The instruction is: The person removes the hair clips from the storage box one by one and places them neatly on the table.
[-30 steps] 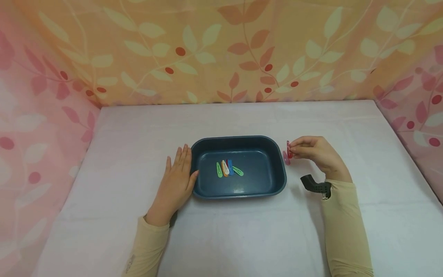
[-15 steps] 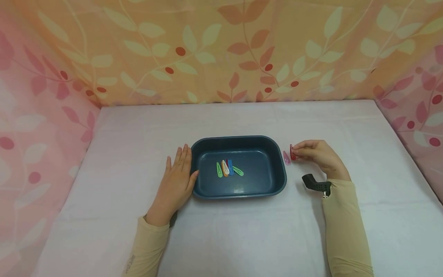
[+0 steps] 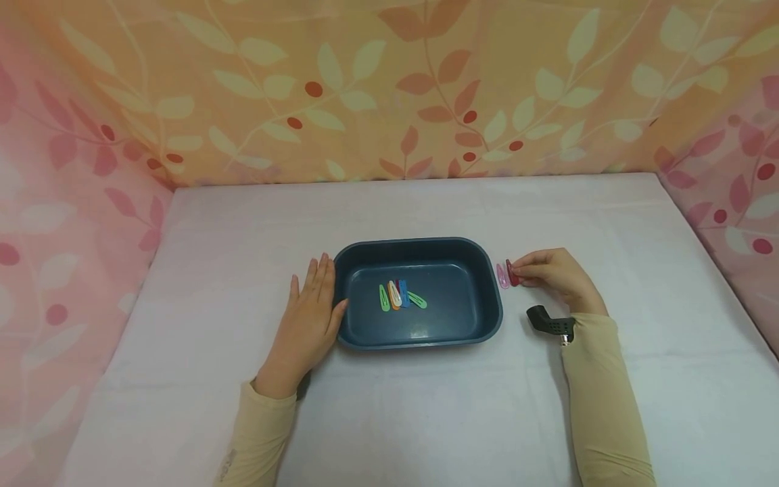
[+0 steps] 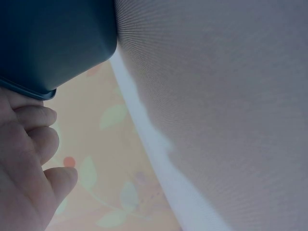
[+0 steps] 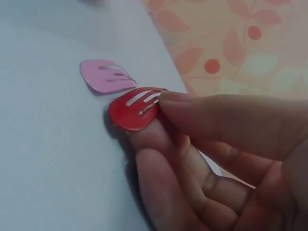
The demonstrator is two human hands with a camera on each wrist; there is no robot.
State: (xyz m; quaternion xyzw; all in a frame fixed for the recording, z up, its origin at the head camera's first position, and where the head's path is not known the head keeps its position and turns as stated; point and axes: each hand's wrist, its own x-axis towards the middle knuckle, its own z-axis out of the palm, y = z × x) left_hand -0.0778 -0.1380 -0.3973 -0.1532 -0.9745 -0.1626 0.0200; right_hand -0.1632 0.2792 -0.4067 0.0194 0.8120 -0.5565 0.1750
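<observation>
Red hair clip (image 5: pixel 134 109): located at the right of the blue tray (image 3: pixel 420 251), close to the surface of the desk (image 3: pixel 420 419). I cannot tell whether its lower side touches the cloth.

Right hand (image 3: pixel 558 276): pinches the red hair clip by one end between thumb and finger; the broad rounded end projects from the grip. On the right wrist view I read the pink hair clip (image 5: pixel 103 77) lying just beside it. The head view places the pink hair clip between the tray's right rim and the red hair clip, the two roughly parallel.

Left hand (image 3: pixel 307 318): fingers extended, nothing grasped, set against the tray's left wall, thumb over the rim.

Tray contents: I count a left green clip (image 3: pixel 384 298), a white clip (image 3: pixel 395 295) overlapping an orange clip (image 3: pixel 397 308), a blue clip (image 3: pixel 404 295) and a right green clip (image 3: pixel 418 300), grouped left of the floor's centre. Bare tray floor extends from the group to the right wall.

Clearances: white cloth spans the stretch from the tray's far rim to the desk's far edge, where the floral curtain (image 3: pixel 389 88) rises. A wide strip of cloth separates the right hand from the desk's right edge; another lies between the left hand and the left edge. The narrowest gap I observe is at the tray's right rim, beside the pink hair clip.
</observation>
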